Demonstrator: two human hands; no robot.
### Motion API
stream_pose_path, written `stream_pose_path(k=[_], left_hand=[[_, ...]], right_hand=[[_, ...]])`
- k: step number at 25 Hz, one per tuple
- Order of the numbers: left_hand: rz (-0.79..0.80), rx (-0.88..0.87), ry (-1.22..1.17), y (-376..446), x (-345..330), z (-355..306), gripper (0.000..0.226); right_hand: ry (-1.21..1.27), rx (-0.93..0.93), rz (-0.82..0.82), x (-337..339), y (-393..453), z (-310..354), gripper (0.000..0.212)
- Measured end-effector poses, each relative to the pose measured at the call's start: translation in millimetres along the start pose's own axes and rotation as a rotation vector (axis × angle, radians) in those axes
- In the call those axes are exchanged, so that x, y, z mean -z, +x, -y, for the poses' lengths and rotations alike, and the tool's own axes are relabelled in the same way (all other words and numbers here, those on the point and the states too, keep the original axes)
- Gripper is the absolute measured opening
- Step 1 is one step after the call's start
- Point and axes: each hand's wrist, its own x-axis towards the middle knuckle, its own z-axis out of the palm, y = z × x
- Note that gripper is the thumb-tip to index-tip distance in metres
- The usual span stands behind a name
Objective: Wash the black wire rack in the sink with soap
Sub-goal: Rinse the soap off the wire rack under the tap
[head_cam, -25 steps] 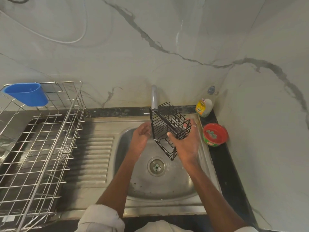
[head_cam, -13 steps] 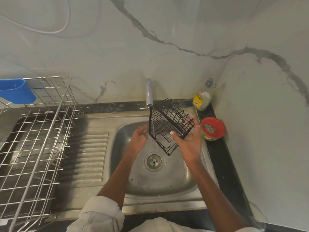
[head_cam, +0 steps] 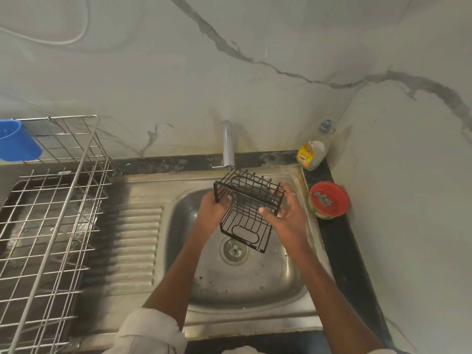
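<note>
- Overhead, head view: a person's left hand [head_cam: 213,209] grips the left edge of the small black wire rack [head_cam: 247,209], while the right hand [head_cam: 286,213] pinches its right side, thumb in front; the rack hangs tilted over the round steel sink [head_cam: 288,284], just below the grey tap spout [head_cam: 228,144].
- Likely step: wetting or rinsing; flowing water cannot be made out.
- Next move probably calls for freeing one hand toward the yellow-labelled soap bottle [head_cam: 313,153] on the bench corner.

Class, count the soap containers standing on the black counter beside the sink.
2: a bottle in the back corner by the wall, and a red tub just in front of it, right of the sink.
</note>
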Motion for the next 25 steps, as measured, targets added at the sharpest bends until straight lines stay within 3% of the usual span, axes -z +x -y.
stream_pose_path(k=[2,8,12,18,22,25], left_hand=[[-0.089,0.012,-0.006,-4,11,1,0.026],[-0.09,-0.197,0.043,-29,55,2,0.069],[-0.121,-0.171,0.047,-50,70,10,0.083],[-0.184,-0.115,0.172,-81,65,24,0.096],[-0.337,-0.148,0.255,-99,49,13,0.096],[-0.374,-0.159,0.262,-102,42,5,0.096]], right_hand=[[-0.042,-0.005,0.098,-8,14,4,0.088],[-0.01,-0.032,0.334,-36,57,24,0.08],[-0.04,-0.078,0.422,-64,85,9,0.064],[-0.053,-0.032,0.476,-96,87,19,0.026],[-0.06,0.012,0.356,-99,89,22,0.019],[-0.132,0.036,0.39,-85,85,22,0.014]])
